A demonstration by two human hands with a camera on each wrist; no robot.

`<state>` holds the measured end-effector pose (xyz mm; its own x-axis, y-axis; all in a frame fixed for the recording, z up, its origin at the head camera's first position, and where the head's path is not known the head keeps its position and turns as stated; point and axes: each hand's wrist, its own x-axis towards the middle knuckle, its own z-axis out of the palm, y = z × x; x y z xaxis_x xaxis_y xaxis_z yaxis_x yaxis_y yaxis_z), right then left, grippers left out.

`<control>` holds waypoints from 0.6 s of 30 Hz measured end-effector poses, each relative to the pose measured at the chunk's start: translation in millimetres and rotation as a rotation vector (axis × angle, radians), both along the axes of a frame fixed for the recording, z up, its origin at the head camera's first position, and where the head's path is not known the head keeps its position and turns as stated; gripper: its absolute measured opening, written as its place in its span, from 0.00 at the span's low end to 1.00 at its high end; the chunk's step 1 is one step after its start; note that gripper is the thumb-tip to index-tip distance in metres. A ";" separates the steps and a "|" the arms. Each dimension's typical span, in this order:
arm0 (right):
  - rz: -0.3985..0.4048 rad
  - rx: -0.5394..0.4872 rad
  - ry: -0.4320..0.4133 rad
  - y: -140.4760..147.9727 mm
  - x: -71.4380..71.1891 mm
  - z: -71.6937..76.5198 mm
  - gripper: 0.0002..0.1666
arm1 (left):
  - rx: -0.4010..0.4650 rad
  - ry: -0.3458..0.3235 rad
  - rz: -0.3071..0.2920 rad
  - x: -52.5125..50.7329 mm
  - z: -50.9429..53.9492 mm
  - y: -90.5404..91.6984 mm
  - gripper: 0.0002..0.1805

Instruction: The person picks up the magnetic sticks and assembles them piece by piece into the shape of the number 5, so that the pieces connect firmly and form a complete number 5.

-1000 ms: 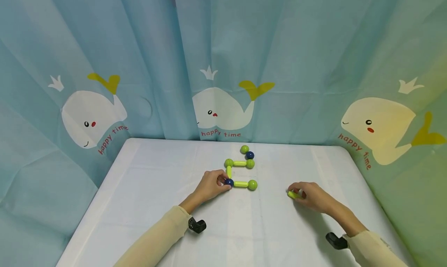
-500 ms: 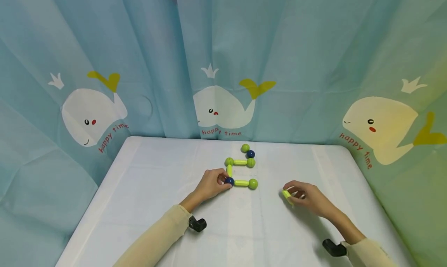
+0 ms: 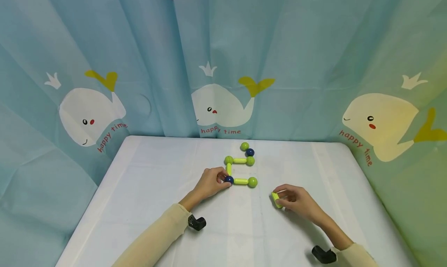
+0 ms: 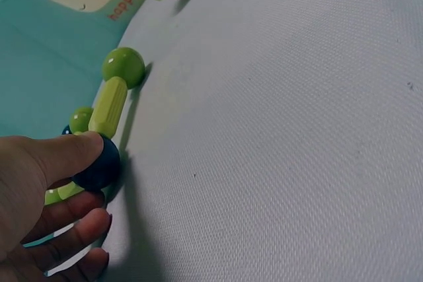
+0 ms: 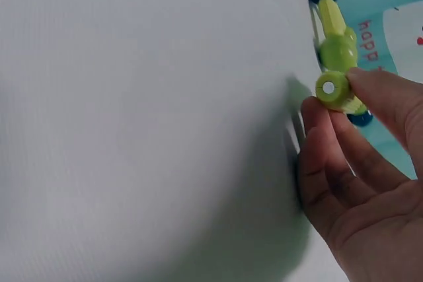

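My left hand [image 3: 210, 183] pinches a dark blue ball [image 4: 102, 166] at the near corner of a flat shape made of balls and light green rods. From that ball, one green rod [image 3: 241, 181] runs right to a green ball [image 3: 253, 182]. Another green rod [image 3: 228, 169] leads away to a second green ball [image 3: 228, 160]. A third rod [image 3: 239, 160] joins that ball to a green ball [image 3: 250, 161]. My right hand [image 3: 300, 201] holds a loose green magnetic rod [image 5: 336, 90] between thumb and fingertips, apart from the shape, its pale round end facing the right wrist camera.
Behind the shape, another dark blue ball [image 3: 250, 152] and a green ball [image 3: 245, 146] sit close together near the far edge of the white table [image 3: 146, 174]. A curtain [image 3: 300, 57] with printed whales hangs along the table's back and sides.
My right hand has moved left and slightly nearer with the rod, which has turned in its fingers. My left hand stays at the blue ball.
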<state>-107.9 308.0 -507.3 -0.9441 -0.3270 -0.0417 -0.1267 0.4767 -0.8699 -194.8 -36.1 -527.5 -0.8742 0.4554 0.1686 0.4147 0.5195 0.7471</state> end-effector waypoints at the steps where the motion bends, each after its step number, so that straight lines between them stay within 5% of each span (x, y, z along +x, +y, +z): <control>1: -0.012 -0.006 -0.009 -2.9 0.4 -1.0 0.19 | -0.003 -0.002 0.000 -0.3 -0.3 -0.1 0.13; 18: -0.075 -0.034 -0.050 -58.4 -11.0 -8.8 0.21 | -0.024 -0.006 0.008 -1.7 -2.3 0.1 0.12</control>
